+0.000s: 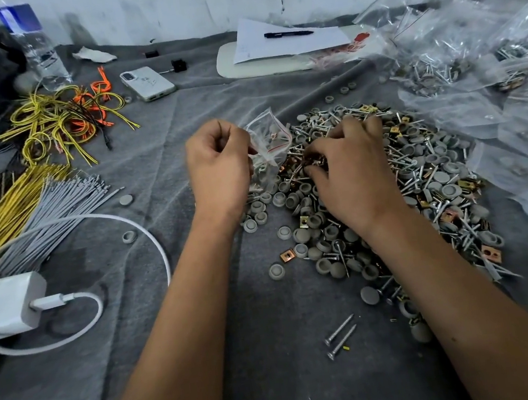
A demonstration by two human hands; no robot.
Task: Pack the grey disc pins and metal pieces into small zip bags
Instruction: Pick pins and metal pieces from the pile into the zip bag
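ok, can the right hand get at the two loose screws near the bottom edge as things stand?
Probably yes. The two loose screws lie bare on the grey cloth, apart from the pile, nothing over them. The right hand is busy in the pile and would need to pull back toward the body.

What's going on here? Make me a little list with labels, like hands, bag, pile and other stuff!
left hand: holds the small zip bag up
right hand: fingers curled into the pile of parts
bag: clear, a few pieces inside
pile: grey caps, screws, coppery clips on grey cloth
other stuff: phone, charger, yellow wires, pen
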